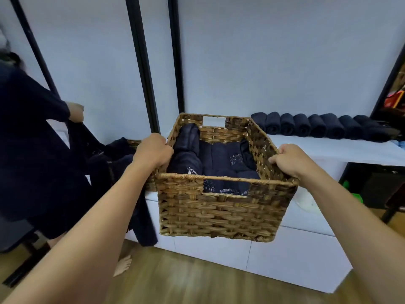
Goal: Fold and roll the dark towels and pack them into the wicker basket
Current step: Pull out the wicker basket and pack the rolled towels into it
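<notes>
Both hands hold the wicker basket by its long sides; the left hand has its fingers curled over the left rim, and the right hand grips the right rim the same way, fingers hooked inside and thumb outside; the basket sits level between the two outstretched arms, its lower part showing in front of the white desk, though whether its bottom rests on anything cannot be told; inside it dark towels lie rolled and packed side by side, pale stitched lettering showing on some, also through the handle slot in the near wall; one roll on the left stands higher than the others, close beside the left hand; further back on the desk, to the right, a row of rolled towels lies against the pale wall, each touching the next; at the left a second person in dark clothes holds up a dark cloth with one hand; a heap of dark cloth lies beside them on the desk, one piece hanging over its edge; below is a wooden floor with a bare foot on it
</notes>
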`<control>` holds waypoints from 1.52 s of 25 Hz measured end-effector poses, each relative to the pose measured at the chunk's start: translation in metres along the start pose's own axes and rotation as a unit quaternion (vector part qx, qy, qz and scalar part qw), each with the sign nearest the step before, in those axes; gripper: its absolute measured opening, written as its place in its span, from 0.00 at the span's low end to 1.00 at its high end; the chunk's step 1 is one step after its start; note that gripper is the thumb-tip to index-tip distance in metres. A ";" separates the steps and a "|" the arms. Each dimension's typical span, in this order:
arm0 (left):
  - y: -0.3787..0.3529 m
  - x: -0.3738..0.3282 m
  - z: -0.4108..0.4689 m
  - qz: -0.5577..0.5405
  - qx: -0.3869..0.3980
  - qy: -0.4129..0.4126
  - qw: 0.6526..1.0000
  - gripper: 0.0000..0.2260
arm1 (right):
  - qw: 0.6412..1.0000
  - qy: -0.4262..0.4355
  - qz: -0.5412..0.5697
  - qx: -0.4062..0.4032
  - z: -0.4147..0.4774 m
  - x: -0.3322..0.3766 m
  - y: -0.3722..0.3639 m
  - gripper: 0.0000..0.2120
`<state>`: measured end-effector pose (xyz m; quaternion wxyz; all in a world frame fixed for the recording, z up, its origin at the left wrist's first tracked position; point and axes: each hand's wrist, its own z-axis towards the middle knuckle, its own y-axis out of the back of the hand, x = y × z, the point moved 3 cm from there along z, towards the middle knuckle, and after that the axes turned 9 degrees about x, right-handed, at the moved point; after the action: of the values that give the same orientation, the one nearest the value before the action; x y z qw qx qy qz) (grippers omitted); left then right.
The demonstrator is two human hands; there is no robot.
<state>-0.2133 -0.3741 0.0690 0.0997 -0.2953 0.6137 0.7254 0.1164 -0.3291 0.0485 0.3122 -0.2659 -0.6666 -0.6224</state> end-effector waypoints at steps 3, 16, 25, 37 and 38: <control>0.023 -0.014 0.035 0.026 -0.028 -0.013 0.999 0.11 | 0.999 0.040 0.012 -0.018 0.028 0.030 0.013 0.18; -0.028 -0.046 0.294 0.183 -0.046 0.021 0.982 0.06 | 1.000 0.014 0.003 0.005 0.292 0.044 -0.005 0.14; -0.037 -0.045 0.404 0.225 -0.032 0.035 0.973 0.08 | 0.998 0.010 0.048 0.040 0.391 0.062 -0.025 0.15; -0.112 -0.279 0.425 0.105 0.079 -0.204 0.970 0.10 | 0.981 -0.064 0.182 -0.014 0.445 0.003 0.064 0.05; -0.131 -0.305 0.423 0.086 0.120 -0.213 0.966 0.06 | 0.981 -0.070 0.178 -0.019 0.454 -0.007 0.070 0.05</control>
<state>-0.0305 0.1234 0.1584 0.2000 -0.0656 0.6840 0.6984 0.1343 0.1296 0.0754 0.3653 -0.4294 -0.6170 -0.5491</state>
